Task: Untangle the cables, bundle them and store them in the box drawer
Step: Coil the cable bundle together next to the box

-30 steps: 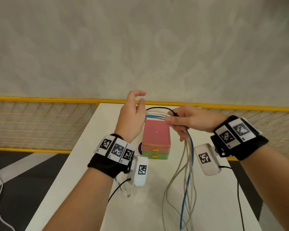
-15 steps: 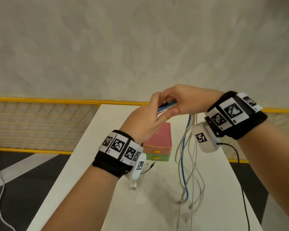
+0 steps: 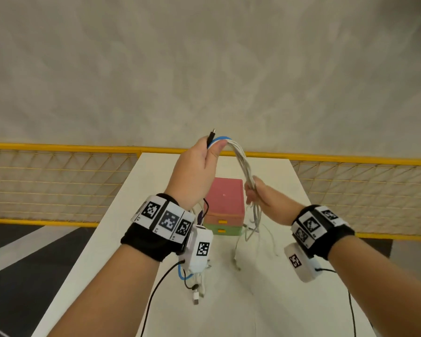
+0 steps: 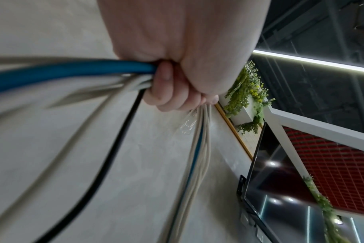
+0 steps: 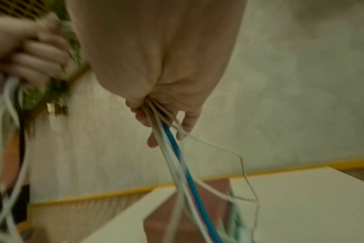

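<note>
A bunch of white, blue and black cables (image 3: 241, 164) arches between my two hands above the table. My left hand (image 3: 204, 154) is raised high and grips the bend of the bunch (image 4: 114, 77), with a black plug sticking up past the fingers. My right hand (image 3: 254, 193) is lower, beside the box, and its fingers curl round the same cables (image 5: 166, 129), whose loose ends hang down to the table. The box (image 3: 225, 203) has a pink top drawer and a green bottom drawer, both closed.
The white table (image 3: 301, 276) runs away from me to a yellow mesh railing (image 3: 58, 186) and a grey wall. More cable ends and a USB plug (image 3: 196, 297) hang below my left wrist. Dark floor lies on both sides.
My left hand has risen with the bend of the bunch. My right hand has slid down the cables to beside the box, so the hands have drawn apart.
</note>
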Demonstrator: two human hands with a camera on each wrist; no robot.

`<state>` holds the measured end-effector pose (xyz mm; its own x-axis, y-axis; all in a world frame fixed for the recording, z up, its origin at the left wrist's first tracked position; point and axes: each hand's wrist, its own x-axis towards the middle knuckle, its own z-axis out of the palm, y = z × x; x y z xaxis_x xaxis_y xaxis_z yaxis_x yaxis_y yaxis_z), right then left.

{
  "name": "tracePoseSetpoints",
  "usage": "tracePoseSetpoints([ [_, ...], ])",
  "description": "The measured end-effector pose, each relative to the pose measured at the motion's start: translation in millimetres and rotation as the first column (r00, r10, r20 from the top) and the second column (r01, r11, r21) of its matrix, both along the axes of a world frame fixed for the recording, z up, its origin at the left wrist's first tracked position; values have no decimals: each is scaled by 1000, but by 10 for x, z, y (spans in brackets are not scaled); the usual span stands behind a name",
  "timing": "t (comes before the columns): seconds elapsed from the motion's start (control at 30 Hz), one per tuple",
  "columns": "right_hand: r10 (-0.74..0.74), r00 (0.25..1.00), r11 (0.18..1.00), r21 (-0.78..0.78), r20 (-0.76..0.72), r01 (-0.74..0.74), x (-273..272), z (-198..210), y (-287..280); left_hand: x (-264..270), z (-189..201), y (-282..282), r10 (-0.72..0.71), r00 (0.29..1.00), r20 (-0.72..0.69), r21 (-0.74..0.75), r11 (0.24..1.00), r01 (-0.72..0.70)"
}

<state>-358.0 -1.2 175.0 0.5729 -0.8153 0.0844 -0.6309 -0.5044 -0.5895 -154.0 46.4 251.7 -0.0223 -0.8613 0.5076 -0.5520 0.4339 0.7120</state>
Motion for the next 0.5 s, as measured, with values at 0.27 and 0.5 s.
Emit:
tracePoseSetpoints([
  [0.27,-118,818,990,-4,-563,140,-194,-674,-183,-52,6,-7,-20,993,-120,-6,1000,20],
  [0.5,-412,870,875,150,-271,461,-220,-401,-442,41,-36,-81,-25,983,-182,-3,1000,25],
])
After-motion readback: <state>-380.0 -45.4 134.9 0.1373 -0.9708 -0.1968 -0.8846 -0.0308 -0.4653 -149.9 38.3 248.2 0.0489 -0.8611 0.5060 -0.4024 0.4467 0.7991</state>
